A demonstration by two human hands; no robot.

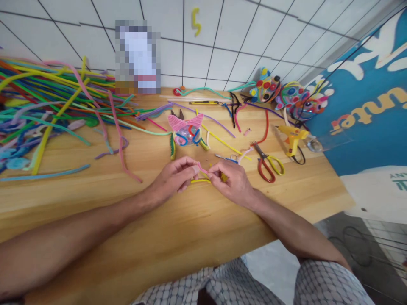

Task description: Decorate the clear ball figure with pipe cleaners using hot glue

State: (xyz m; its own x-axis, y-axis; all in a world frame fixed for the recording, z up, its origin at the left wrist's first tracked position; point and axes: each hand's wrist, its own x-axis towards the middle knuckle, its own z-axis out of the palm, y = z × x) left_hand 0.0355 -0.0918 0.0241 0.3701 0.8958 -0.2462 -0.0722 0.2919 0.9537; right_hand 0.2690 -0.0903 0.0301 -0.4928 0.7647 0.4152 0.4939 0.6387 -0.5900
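Between my two hands stretches a short pink pipe cleaner (201, 167). My left hand (181, 173) pinches one end and my right hand (230, 178) pinches the other, both just above the wooden table (178, 237). Beyond them sits a clear plastic craft figure (187, 134) with pink ears and blue and red loops on its front. Pliers (172, 146) with green and yellow handles lie behind and beside it. A yellow pipe cleaner (200, 181) rests under my hands, partly hidden. Small blue-handled scissors (230, 159) lie just past my right hand.
Large scissors (267, 165) and a yellow hot glue gun (293, 137) lie to the right. Several finished craft figures (267, 89) stand at the back right. A big pile of coloured pipe cleaners (57, 97) covers the left. A yellow utility knife (203, 103) lies near the tiled wall.
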